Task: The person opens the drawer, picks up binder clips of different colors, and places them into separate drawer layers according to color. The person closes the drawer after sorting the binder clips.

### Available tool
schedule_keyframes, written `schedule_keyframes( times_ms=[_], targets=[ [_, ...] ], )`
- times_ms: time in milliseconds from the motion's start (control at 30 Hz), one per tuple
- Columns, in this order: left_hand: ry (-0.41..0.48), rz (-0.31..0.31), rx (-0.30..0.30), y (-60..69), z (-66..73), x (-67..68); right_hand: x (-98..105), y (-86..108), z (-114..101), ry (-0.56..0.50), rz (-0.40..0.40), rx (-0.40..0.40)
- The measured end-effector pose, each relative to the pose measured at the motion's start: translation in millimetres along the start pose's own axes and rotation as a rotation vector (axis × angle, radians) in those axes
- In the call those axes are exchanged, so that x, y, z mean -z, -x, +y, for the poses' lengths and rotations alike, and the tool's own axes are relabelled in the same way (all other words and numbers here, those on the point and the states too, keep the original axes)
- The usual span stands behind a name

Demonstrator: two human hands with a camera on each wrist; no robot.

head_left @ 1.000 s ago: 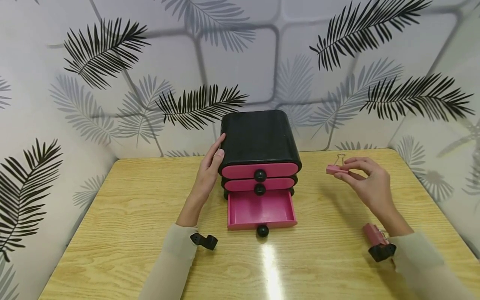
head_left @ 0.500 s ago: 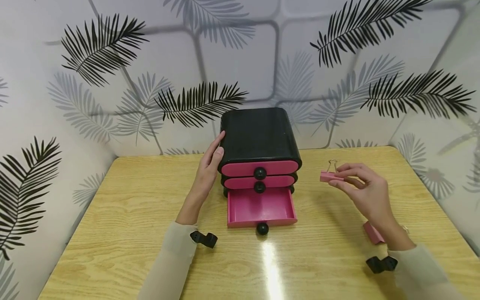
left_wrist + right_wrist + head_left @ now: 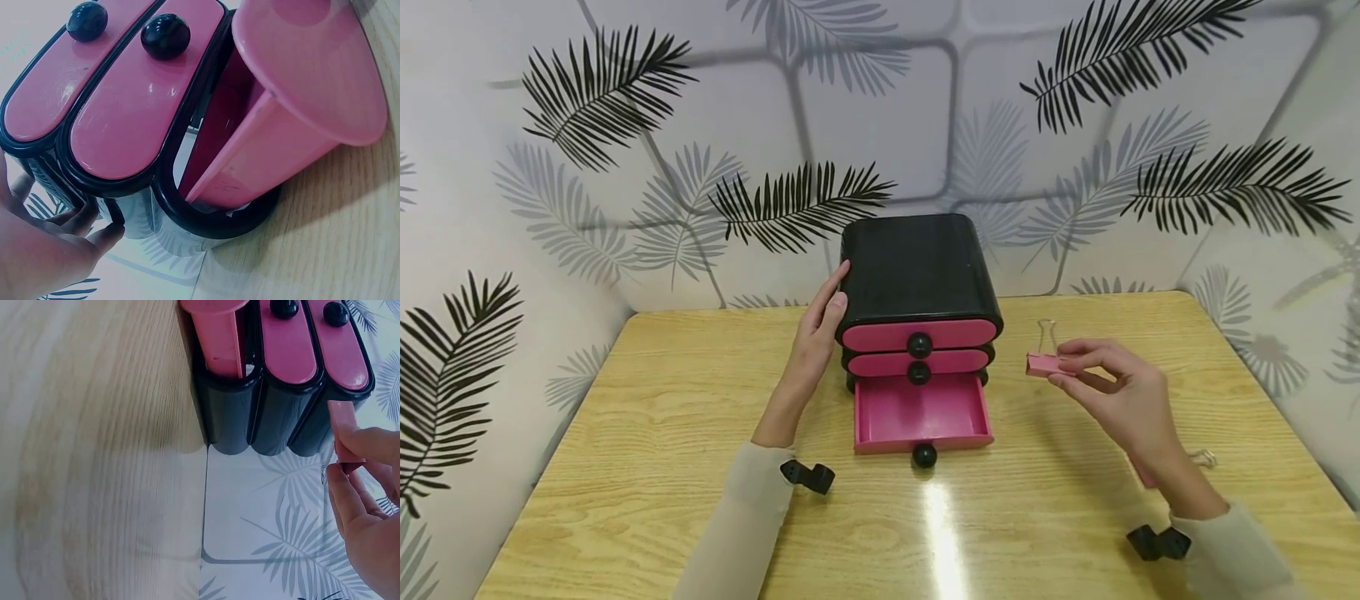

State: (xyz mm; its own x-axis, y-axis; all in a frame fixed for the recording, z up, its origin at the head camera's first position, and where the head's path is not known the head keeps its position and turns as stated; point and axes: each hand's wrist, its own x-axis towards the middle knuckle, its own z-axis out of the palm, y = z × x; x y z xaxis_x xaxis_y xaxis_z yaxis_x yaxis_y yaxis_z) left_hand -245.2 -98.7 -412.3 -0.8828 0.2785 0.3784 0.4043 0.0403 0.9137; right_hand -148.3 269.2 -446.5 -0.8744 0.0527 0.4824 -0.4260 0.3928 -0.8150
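A black drawer unit (image 3: 917, 267) with pink fronts stands at the middle of the table. Its bottom drawer (image 3: 925, 412) is pulled out and its inside is bare; the upper two are closed. My left hand (image 3: 811, 350) rests along the unit's left side, fingers (image 3: 84, 228) touching the black casing. To the right of the unit, my right hand (image 3: 1120, 392) pinches a pink binder clip (image 3: 1042, 365) between thumb and fingers, above the table, with its wire handle pointing up. A second pink binder clip (image 3: 1142, 471) lies on the table, mostly hidden behind my right wrist.
The wooden table (image 3: 647, 467) runs up to a wall (image 3: 880, 125) covered in leaf-patterned paper. Black camera mounts (image 3: 1159, 543) sit at both wrists. The open drawer's black knob (image 3: 924, 456) sticks out toward me.
My right hand has moved left and a little toward me with the binder clip, closer to the drawer unit. The left hand stays on the unit's side.
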Motion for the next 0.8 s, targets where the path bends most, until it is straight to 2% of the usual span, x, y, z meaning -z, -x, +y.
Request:
schedule_keyframes(
  times_ms=[133, 300, 600, 733, 800],
  targets=[
    [-0.003, 0.001, -0.004, -1.5, -0.4, 0.5, -2.6, 3.2, -1.8, -0.01, -0.035, 0.01],
    [0.002, 0.001, -0.006, -2.3, -1.4, 0.8, -6.1, 7.3, -1.6, -0.003, -0.041, 0.053],
    [0.005, 0.0, -0.001, -0.6, -0.1, 1.3, -13.5, 12.7, -6.1, -0.042, -0.097, 0.183],
    [0.002, -0.002, 0.0, -0.8, -2.2, 1.3, -16.4, 16.0, -7.7, -0.047, -0.124, 0.18],
    [0.002, 0.0, -0.005, -2.8, -10.4, 1.6, -17.8, 17.8, -8.0, -0.047, -0.135, 0.162]
  ],
)
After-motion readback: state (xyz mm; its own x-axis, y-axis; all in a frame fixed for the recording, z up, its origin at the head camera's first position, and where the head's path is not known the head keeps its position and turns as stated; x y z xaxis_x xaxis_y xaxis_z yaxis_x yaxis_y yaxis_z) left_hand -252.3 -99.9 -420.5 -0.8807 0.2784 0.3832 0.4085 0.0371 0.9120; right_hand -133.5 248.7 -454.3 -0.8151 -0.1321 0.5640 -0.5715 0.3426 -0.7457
